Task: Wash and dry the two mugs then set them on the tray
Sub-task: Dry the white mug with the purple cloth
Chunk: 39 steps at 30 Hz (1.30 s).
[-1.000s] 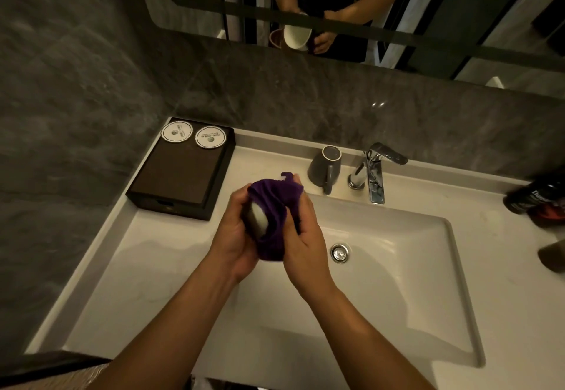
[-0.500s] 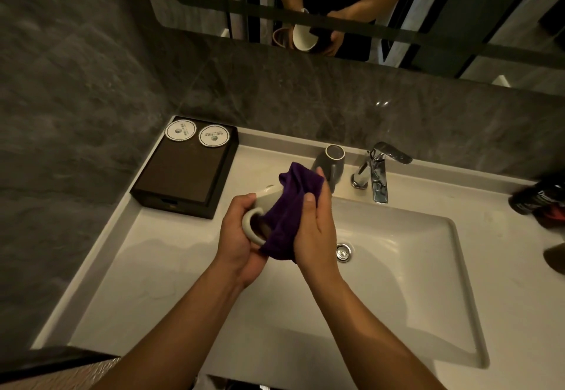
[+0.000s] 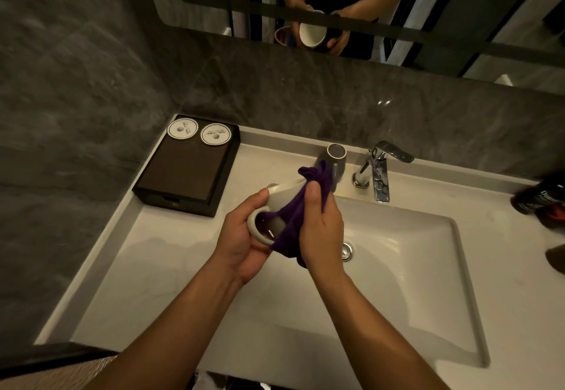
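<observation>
My left hand (image 3: 241, 236) grips a grey mug (image 3: 279, 198) by its handle, holding it on its side above the counter's left part. My right hand (image 3: 321, 227) presses a purple cloth (image 3: 293, 215) against the mug's body; the cloth covers most of the mug's right side. A second grey mug (image 3: 336, 157) stands upside down at the back of the counter, just left of the tap and partly behind the cloth. The dark brown tray (image 3: 183, 172) sits at the back left corner of the counter, with two round white coasters (image 3: 198, 132) on its far end.
A chrome tap (image 3: 379, 172) stands behind the white basin (image 3: 397, 267), whose drain (image 3: 347, 250) is at its centre. Dark bottles (image 3: 541, 200) lie at the right edge. Grey stone wall and a mirror rise behind the counter.
The cloth no longer wraps the whole mug; the handle and left side are now exposed. Both hands have turned the mug and shifted slightly away from me.
</observation>
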Each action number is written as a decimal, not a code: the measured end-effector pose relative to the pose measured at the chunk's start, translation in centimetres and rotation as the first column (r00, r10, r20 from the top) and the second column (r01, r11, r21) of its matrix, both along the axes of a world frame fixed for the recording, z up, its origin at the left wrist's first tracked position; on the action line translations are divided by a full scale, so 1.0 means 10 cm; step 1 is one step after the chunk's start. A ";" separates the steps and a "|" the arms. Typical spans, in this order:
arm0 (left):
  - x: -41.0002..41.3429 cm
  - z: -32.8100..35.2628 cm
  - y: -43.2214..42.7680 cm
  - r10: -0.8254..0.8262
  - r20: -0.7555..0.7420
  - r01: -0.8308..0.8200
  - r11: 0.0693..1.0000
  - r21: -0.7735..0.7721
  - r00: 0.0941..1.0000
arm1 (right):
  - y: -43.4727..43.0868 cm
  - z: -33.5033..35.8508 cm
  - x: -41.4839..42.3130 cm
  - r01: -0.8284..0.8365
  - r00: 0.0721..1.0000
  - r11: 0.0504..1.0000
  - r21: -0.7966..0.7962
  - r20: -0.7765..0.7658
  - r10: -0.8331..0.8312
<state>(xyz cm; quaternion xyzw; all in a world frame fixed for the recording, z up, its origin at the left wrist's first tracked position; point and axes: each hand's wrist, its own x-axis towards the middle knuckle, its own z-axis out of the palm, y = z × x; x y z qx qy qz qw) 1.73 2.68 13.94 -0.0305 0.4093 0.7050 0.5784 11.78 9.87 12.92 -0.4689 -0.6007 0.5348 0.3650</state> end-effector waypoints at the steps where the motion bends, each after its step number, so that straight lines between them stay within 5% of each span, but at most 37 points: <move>1: -0.01 -0.02 0.00 0.000 -0.007 0.000 1.000 -0.005 1.000 | 0.04 -0.01 0.01 0.010 1.000 0.999 -0.034 -0.010 -0.011; 6: -0.08 -0.05 0.04 -0.040 -0.119 0.033 0.998 -0.058 0.992 | -0.01 -0.04 0.03 0.039 0.998 0.999 -0.023 -0.055 -0.041; 12: -0.08 0.09 0.09 -0.128 -0.447 0.028 0.974 -0.224 0.885 | -0.12 -0.16 0.04 0.059 0.998 0.990 0.127 -0.009 -0.058; 17: 0.02 0.11 0.15 -0.020 -0.456 -0.102 0.965 -0.241 0.890 | -0.10 -0.17 0.06 0.018 0.999 0.961 0.275 0.041 -0.031; 26: -0.08 0.07 0.23 0.051 -0.411 -0.161 0.958 -0.236 0.910 | -0.06 -0.09 0.09 -0.011 0.992 0.999 -0.031 -0.127 0.007; 33: 0.11 0.06 0.32 0.323 -0.645 -0.536 0.829 -0.160 0.693 | -0.30 -0.03 0.03 0.079 0.979 0.997 0.009 -0.192 -0.075; 36: 0.18 0.04 0.29 0.230 -0.588 -0.427 0.878 -0.219 0.775 | -0.29 -0.05 0.02 0.099 0.982 0.993 0.065 -0.170 -0.087; 39: 0.25 0.04 0.23 0.142 -0.382 -0.212 0.966 -0.149 0.913 | -0.27 -0.05 0.01 0.081 0.989 0.988 0.132 -0.131 -0.064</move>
